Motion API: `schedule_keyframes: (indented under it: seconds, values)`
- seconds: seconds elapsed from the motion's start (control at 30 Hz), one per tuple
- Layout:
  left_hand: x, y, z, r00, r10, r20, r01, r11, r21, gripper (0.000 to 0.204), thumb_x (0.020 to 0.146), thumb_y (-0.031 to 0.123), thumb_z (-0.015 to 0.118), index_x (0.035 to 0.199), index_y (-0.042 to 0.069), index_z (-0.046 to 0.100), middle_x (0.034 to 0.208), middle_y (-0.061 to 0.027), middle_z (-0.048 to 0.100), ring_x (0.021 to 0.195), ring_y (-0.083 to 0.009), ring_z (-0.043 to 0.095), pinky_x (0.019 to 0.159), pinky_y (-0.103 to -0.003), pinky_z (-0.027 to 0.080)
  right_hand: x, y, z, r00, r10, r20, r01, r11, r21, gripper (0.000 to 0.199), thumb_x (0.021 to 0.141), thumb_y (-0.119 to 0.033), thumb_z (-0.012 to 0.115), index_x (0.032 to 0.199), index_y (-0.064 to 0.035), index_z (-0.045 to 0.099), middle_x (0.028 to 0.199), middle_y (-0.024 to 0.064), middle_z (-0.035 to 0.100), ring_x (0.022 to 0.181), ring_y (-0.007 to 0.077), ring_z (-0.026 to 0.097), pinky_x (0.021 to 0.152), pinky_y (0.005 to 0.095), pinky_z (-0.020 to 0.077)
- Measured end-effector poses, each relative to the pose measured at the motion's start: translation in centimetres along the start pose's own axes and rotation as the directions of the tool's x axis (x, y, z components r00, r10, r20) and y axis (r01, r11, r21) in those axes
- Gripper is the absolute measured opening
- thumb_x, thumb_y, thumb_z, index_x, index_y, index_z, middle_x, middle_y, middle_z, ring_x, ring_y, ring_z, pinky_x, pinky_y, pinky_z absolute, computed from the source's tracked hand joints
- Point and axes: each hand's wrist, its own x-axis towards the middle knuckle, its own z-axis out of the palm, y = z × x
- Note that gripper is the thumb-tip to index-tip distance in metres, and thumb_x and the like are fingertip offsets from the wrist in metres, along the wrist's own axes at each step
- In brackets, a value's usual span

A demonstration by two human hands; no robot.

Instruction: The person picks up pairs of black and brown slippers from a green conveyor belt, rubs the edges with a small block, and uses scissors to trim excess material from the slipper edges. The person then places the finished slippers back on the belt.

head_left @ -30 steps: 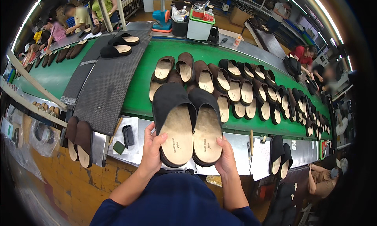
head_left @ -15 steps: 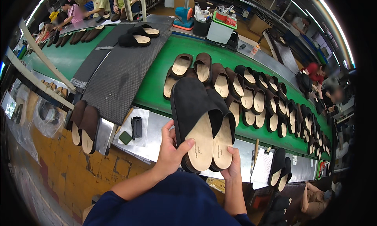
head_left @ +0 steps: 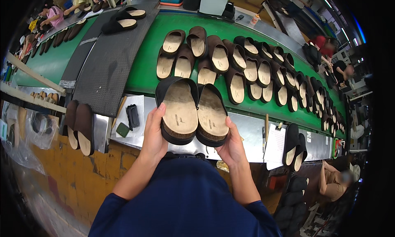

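I hold a pair of black closed-toe slippers side by side, with their beige insoles facing me and their heels toward my body. The left slipper (head_left: pixel 179 111) is gripped along its outer side by my left hand (head_left: pixel 154 134), thumb on the rim. My right hand (head_left: pixel 231 148) is closed around the heel and outer edge of the right slipper (head_left: pixel 212 117). Both hands' other fingers are partly hidden beneath the soles. Dark marks show inside the footbeds. Just beyond, rows of brown and black slippers (head_left: pixel 218 56) rest on a green conveyor belt (head_left: pixel 142 66).
A brown pair (head_left: pixel 83 126) leans at the left metal edge, and a black pair (head_left: pixel 291 144) at the right beside a clipboard (head_left: pixel 275 146). Left of my hands lie a black brush-like object (head_left: pixel 132 116) and a green block (head_left: pixel 122 130). A dark textured mat (head_left: pixel 109 68) crosses the belt. Co-workers sit farther off.
The slippers have tipped so their openings and insoles face me, and they sit lower and closer to my body. My view has shifted, with the belt now higher in it.
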Motion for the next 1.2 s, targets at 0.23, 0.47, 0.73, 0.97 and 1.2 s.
schedule_keyframes:
  seconds: [0.23, 0.47, 0.73, 0.97, 1.2]
  values:
    - [0.1, -0.2, -0.4, 0.998, 0.066, -0.025, -0.066, 0.998, -0.015, 0.050, 0.093, 0.028, 0.060, 0.126, -0.001, 0.036, 0.118, -0.0122, 0.053, 0.110, -0.0180, 0.055, 0.095, -0.032, 0.045, 5.3, 8.1, -6.7, 0.997, 0.073, -0.005, -0.072, 0.981, -0.179, 0.044, 0.092, -0.021, 0.056, 0.131, -0.0048, 0.042, 0.122, 0.0082, 0.057, 0.110, 0.0205, 0.059, 0.097, 0.0375, 0.0466]
    - [-2.6, 0.8, 0.6, 0.946, 0.317, 0.072, -0.318, 0.948, 0.003, 0.061, 0.094, 0.034, 0.056, 0.139, 0.004, 0.027, 0.125, -0.0149, 0.050, 0.116, -0.0231, 0.054, 0.100, -0.036, 0.045, 6.6, 11.3, -11.5, 0.950, 0.234, -0.206, -0.311, 0.698, -0.645, 0.047, 0.092, -0.028, 0.060, 0.129, -0.0019, 0.048, 0.120, 0.0102, 0.058, 0.105, 0.0224, 0.060, 0.089, 0.0362, 0.0494]
    - [-0.3, -0.7, -0.7, 0.985, -0.012, 0.171, 0.043, 0.984, -0.176, 0.080, 0.090, 0.066, 0.043, 0.140, 0.003, 0.039, 0.133, -0.0124, 0.054, 0.117, -0.0255, 0.055, 0.102, -0.039, 0.044, 5.2, 8.3, -21.0, 0.786, -0.590, -0.186, -0.375, -0.216, -0.901, 0.055, 0.082, -0.019, 0.064, 0.133, -0.0101, 0.045, 0.131, 0.0232, 0.046, 0.111, 0.0400, 0.055, 0.089, 0.0458, 0.0485]
    - [-1.3, -3.0, 0.7, 0.909, -0.092, 0.406, 0.142, 0.985, -0.096, 0.068, 0.094, 0.054, 0.048, 0.134, 0.000, 0.043, 0.130, -0.0111, 0.055, 0.116, -0.0197, 0.056, 0.101, -0.035, 0.043, 7.4, 6.2, -25.9, 0.839, -0.497, -0.222, -0.161, 0.163, -0.973, 0.030, 0.079, -0.011, 0.069, 0.107, -0.0026, 0.061, 0.076, 0.0051, 0.059, 0.067, 0.0180, 0.059, 0.061, 0.0315, 0.0477]
    - [-1.6, -3.5, 0.8, 0.902, -0.017, 0.432, -0.030, 0.994, 0.102, 0.059, 0.096, 0.034, 0.052, 0.139, -0.001, 0.034, 0.135, -0.0107, 0.047, 0.123, -0.0192, 0.046, 0.105, -0.034, 0.036, 3.4, -1.7, -6.3, 0.470, -0.882, -0.038, 0.678, 0.389, -0.624, 0.010, 0.094, -0.007, 0.057, 0.102, -0.0018, 0.055, 0.094, 0.0061, 0.056, 0.065, 0.0074, 0.053, 0.051, 0.0216, 0.0435]
